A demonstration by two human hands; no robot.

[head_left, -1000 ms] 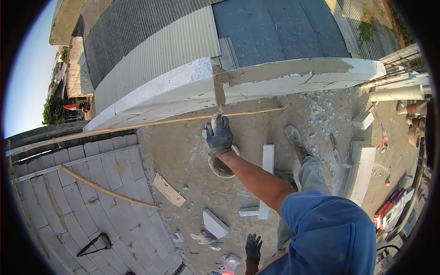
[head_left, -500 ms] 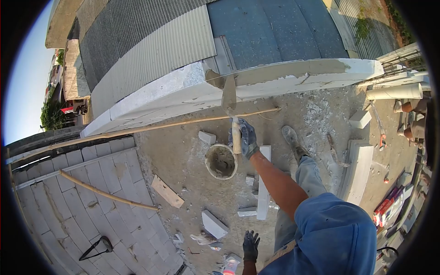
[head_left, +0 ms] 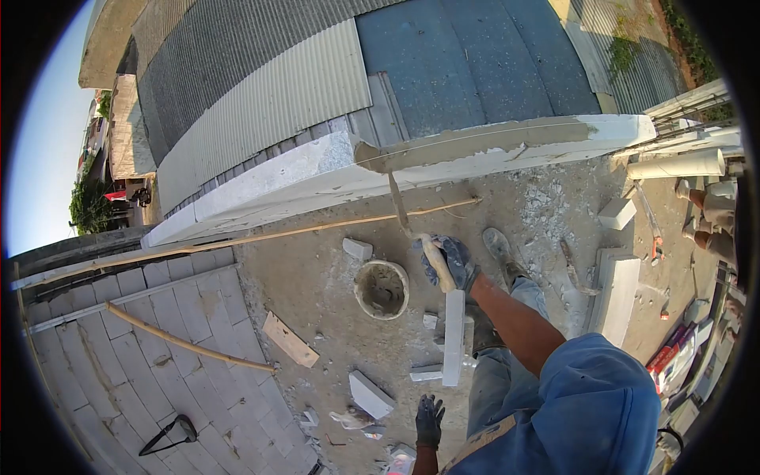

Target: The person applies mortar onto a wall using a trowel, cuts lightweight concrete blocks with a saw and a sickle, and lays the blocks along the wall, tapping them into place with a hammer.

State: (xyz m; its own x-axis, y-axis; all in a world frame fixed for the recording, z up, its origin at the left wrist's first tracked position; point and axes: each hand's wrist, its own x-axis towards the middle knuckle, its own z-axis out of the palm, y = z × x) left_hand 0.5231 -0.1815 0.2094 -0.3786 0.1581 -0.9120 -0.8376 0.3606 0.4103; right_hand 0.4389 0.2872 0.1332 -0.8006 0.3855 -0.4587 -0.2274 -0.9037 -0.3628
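My gloved right hand (head_left: 453,263) is closed around the pale handle of a trowel (head_left: 398,204). The trowel's blade appears edge-on, its tip at the near edge of the mortar (head_left: 467,146) along the top of the white block wall (head_left: 277,176). A thin string runs above that mortar. My left hand (head_left: 430,419), also gloved, hangs low with fingers apart and holds nothing. Below and left of my right hand, a round bucket (head_left: 360,307) contains grey mortar. An upright-looking long white block (head_left: 454,336) lies just beneath the trowel handle.
A long bamboo pole (head_left: 317,228) lies along the wall's foot. Loose block pieces (head_left: 370,395) and a board (head_left: 290,339) are scattered on the floor. Stacked white blocks (head_left: 616,293) stand at right, near another person's legs (head_left: 708,214). Corrugated roofing (head_left: 293,95) lies beyond the wall.
My right hand has moved right and down, away from the bucket. The trowel blade has turned from flat to edge-on. My left hand has barely shifted.
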